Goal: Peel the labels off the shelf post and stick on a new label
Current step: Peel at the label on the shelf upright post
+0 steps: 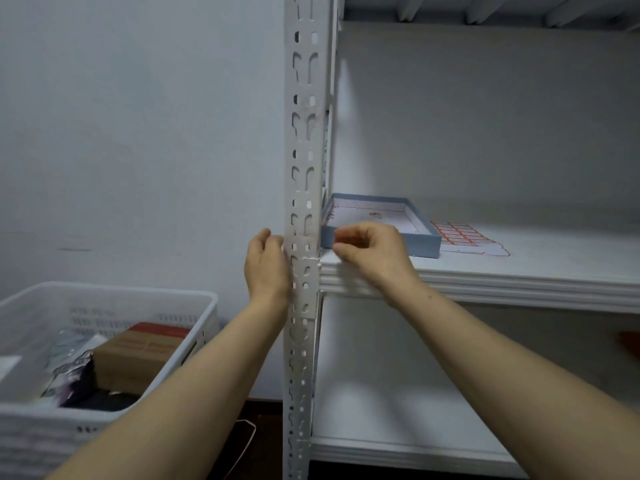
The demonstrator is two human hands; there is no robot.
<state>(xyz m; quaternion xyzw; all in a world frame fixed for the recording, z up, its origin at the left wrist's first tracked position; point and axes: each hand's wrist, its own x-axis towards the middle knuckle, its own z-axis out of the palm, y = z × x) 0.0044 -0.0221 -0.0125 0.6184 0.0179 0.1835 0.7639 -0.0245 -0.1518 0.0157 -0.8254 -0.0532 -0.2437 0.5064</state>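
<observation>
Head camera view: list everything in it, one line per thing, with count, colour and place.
shelf post: one, white, slotted, upright at centre
shelf boards: two, white, right of the post, one above the other
shallow box: one, blue-grey, open, on the upper board beside the post
label sheet: one, white with red labels, flat on the upper board, right of the box
basket: one, white, lower left
cardboard box: one, brown with a red top, in the basket
left hand: against the post's left edge
right hand: fingers curled, just right of the post, in front of the box
</observation>
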